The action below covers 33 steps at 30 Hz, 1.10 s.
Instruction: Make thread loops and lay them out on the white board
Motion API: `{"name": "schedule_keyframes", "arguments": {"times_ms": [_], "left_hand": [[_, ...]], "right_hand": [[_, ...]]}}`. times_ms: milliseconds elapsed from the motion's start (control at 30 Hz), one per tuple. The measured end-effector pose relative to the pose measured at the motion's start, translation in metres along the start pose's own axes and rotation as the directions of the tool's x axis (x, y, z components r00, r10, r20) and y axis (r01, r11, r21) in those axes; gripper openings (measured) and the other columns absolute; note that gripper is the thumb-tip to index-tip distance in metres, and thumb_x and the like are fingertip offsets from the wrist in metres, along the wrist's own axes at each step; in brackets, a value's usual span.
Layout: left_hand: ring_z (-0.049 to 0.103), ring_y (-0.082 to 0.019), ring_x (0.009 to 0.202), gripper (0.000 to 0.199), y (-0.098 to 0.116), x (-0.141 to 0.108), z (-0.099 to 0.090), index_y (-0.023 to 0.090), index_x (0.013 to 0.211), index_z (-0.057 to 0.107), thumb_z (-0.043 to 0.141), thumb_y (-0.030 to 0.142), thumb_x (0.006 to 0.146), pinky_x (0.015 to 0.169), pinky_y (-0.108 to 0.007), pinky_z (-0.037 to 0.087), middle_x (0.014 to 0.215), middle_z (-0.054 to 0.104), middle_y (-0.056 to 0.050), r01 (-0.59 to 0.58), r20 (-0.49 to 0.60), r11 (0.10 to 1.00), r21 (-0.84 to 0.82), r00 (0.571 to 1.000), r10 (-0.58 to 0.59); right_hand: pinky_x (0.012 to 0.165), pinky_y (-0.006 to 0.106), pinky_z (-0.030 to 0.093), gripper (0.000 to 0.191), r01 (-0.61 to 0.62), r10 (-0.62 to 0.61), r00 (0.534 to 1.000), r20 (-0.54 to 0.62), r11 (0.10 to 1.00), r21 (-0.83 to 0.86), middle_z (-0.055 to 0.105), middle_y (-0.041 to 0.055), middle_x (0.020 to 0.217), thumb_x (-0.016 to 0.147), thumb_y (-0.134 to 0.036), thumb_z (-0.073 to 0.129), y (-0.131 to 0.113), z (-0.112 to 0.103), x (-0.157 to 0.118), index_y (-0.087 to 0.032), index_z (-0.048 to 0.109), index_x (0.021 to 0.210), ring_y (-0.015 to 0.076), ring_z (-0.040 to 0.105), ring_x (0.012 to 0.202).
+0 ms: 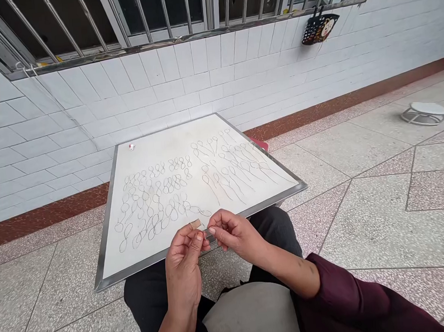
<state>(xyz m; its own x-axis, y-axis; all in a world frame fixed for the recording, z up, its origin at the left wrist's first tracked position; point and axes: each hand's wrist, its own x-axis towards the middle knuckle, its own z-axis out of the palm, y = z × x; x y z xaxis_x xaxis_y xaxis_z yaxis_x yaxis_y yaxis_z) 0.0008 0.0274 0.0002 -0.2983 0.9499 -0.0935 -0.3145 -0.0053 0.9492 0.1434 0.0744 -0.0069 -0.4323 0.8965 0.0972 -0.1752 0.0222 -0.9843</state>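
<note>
Thin strand (205, 234) between both hands, over near edge of bench (157, 151); looks unfinished. Left hand (183, 271): thumb and fingers pinched closed on it, tan strip (196, 224) also at the fingers (card or wood, can't tell). Right hand (237, 236): fingertips closed, apparently on the strand's other part. Rows of double-looped strands (126, 237) lie formed on bench's left; single-looped strands (207, 179) with loose tails at right, seemingly less worked. Exact count unclear. Tiled wall behind.

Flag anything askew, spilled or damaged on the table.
No spill or damage visible on the white table. The thin loops on its left overlap unevenly, so their rows look slightly untidy.
</note>
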Motion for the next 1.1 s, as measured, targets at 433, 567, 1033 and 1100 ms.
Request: {"name": "schedule_keyframes", "arguments": {"times_ms": [433, 567, 1033, 1100], "left_hand": [[0.062, -0.013, 0.077, 0.036, 0.006, -0.006, 0.0, 0.021, 0.103, 0.072, 0.085, 0.033, 0.072, 0.076, -0.026, 0.052, 0.087, 0.07, -0.002, 0.004, -0.009, 0.998, -0.07, 1.0, -0.004], [0.065, -0.014, 0.082, 0.04, 0.006, -0.008, 0.001, 0.021, 0.107, 0.069, 0.085, 0.03, 0.071, 0.081, -0.029, 0.054, 0.085, 0.07, -0.001, -0.021, -0.011, 0.999, -0.035, 1.0, 0.021], [0.066, -0.014, 0.08, 0.041, 0.004, -0.011, 0.002, 0.022, 0.111, 0.068, 0.083, 0.029, 0.074, 0.079, -0.028, 0.056, 0.085, 0.072, -0.001, -0.079, -0.047, 0.997, -0.008, 0.996, 0.079], [0.065, -0.013, 0.075, 0.041, 0.006, -0.011, 0.003, 0.021, 0.11, 0.068, 0.083, 0.032, 0.074, 0.072, -0.026, 0.055, 0.084, 0.072, -0.001, -0.073, -0.045, 0.997, -0.015, 0.996, 0.072]], "right_hand": [[0.049, 0.02, 0.044, 0.01, 0.062, -0.06, 0.998, 0.02, 0.992, -0.113, 0.063, -0.0024, 0.072, 0.093, -0.029, 0.06, -0.005, 0.002, -0.006, -0.02, 0.058, 0.088, 0.008, 0.05, 0.053], [0.051, 0.021, 0.044, 0.004, 0.142, -0.144, 0.99, 0.005, 0.967, -0.213, 0.064, -0.002, 0.072, 0.091, -0.024, 0.059, -0.006, 0.002, -0.008, -0.02, 0.059, 0.088, 0.0088, 0.051, 0.054], [0.055, 0.023, 0.043, 0.018, 0.202, -0.222, 0.975, -0.01, 0.904, -0.377, 0.064, 0.0005, 0.075, 0.091, -0.026, 0.057, 0.008, 0.003, -0.008, -0.021, 0.064, 0.107, 0.012, 0.054, 0.06], [0.056, 0.023, 0.044, 0.022, 0.22, -0.239, 0.971, 0.003, 0.892, -0.394, 0.066, 0.0017, 0.077, 0.092, -0.026, 0.056, 0.008, 0.003, -0.008, -0.02, 0.065, 0.111, 0.0124, 0.055, 0.062]]}}
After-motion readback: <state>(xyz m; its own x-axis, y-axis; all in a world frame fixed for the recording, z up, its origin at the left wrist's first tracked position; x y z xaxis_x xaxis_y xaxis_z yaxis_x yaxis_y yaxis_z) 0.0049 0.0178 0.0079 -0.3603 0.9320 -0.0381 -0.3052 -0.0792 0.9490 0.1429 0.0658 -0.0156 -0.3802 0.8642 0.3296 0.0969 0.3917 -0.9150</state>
